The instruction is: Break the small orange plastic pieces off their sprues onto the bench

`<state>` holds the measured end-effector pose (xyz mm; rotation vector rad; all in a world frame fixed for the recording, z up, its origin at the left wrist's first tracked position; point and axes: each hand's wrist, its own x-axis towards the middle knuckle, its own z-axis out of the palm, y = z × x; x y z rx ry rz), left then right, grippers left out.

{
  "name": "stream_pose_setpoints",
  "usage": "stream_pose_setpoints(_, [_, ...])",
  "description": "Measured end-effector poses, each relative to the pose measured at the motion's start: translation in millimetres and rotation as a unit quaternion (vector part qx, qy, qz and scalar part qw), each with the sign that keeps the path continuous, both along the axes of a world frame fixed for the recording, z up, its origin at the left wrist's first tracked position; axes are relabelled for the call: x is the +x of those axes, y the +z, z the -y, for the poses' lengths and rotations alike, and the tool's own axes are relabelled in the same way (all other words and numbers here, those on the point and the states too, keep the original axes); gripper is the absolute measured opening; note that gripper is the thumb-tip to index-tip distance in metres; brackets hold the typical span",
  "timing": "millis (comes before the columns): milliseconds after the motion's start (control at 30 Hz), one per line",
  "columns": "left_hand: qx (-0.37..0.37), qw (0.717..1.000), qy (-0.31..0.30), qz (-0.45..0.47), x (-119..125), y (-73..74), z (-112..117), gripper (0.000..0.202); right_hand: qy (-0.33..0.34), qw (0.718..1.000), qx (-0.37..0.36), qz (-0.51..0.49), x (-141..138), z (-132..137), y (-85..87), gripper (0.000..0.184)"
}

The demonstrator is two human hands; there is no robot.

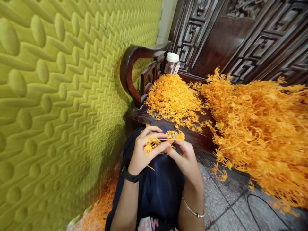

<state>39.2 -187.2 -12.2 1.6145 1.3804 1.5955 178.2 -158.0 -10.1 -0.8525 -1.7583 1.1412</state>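
Observation:
Above my lap, my left hand and my right hand meet with thumbs and fingertips close together. Between them is an orange plastic flower sprig, with one flower cluster in my left palm and another over my right fingers. A thin stem runs from one hand to the other, and a loose stem end points down below my left hand. Just ahead, a pile of small orange plastic flower pieces lies on the dark wooden bench. To the right rises a large heap of orange plastic flower sprigs.
A clear jar with a white lid stands behind the small pile. The bench's curved armrest is near the yellow padded wall. Orange pieces lie low at left. A black cable crosses the tiled floor.

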Motion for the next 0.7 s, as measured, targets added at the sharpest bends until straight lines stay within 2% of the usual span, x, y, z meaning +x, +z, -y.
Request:
stream_pose_setpoints(200, [0.069,0.997,-0.002,-0.046,-0.5,0.8,1.6,0.012,-0.034,0.998,0.04,0.018,-2.1,-0.6,2.7,0.004])
stream_pose_setpoints(333, [0.089,0.994,0.006,-0.058,0.3,2.0,1.7,0.023,-0.046,0.996,0.066,0.029,-1.3,-0.1,4.3,0.008])
stream_pose_setpoints(400, [0.083,0.995,0.012,-0.058,0.9,2.2,1.9,0.024,-0.043,0.995,0.081,0.044,-0.6,-0.2,4.7,0.01])
stream_pose_setpoints(533, [0.057,0.996,0.041,-0.064,0.8,3.3,4.0,0.01,-0.028,0.992,0.109,0.064,-0.4,-0.3,6.0,0.003])
stream_pose_setpoints(700, [0.05,0.996,0.066,-0.037,5.3,3.8,6.6,0.003,-0.017,0.993,0.105,0.057,-2.6,1.7,7.7,0.004])
